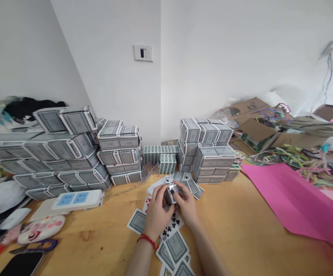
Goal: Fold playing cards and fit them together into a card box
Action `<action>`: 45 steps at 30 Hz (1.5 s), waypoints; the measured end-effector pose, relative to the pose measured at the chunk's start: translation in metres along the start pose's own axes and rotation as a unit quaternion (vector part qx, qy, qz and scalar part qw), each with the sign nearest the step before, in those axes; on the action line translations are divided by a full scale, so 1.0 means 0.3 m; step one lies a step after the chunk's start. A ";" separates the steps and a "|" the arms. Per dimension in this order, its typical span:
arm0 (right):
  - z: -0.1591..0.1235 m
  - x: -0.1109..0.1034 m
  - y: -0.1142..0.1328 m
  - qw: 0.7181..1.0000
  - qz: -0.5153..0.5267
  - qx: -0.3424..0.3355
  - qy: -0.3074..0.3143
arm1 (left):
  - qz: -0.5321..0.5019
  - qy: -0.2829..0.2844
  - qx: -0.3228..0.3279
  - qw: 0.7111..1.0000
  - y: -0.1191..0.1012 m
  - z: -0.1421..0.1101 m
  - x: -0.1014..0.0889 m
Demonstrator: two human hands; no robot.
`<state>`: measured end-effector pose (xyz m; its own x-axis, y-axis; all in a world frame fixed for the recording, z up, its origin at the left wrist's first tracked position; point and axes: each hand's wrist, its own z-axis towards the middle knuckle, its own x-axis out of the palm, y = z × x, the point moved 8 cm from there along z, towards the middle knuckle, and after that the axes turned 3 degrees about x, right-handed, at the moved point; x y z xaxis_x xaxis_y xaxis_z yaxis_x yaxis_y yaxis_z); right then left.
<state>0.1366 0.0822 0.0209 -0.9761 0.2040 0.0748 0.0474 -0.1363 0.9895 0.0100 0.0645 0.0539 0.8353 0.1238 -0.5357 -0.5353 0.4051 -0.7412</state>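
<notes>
Over the middle of the table, my left hand [159, 209] is closed on the left side of a small grey-and-white pack of playing cards [171, 193]. From the other side my right hand [187, 204] also grips the pack, its thumb across the top. Fingers cover much of the pack, so I cannot tell whether it is boxed. Loose playing cards lie beneath and around both hands: a face-down card [137, 221] by the left wrist, a ten of clubs [172, 226] under the hands, and more face-down cards [177, 245] between my forearms.
Tall stacks of grey patterned card packs stand at left [77, 147] and right [215, 161], with green-edged packs [168, 163] between. A power strip [78, 199], phone [22, 264] and knife [35, 246] lie left. Pink paper [292, 199], cords [307, 165] and cardboard boxes [258, 132] occupy the right.
</notes>
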 end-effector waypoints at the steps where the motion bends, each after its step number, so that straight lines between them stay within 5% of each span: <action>1: 0.001 -0.005 -0.004 1.000 0.001 0.007 -0.007 | 0.000 0.001 -0.002 1.000 -0.003 0.000 -0.001; 45: 0.002 0.005 -0.022 0.996 0.066 0.056 0.020 | -0.056 0.020 -0.014 0.998 0.002 -0.007 0.014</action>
<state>0.1351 0.0840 0.0147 -0.9674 0.1516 0.2031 0.1978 -0.0491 0.9790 0.0130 0.0635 0.0504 0.8846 0.0419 -0.4645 -0.4426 0.3897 -0.8076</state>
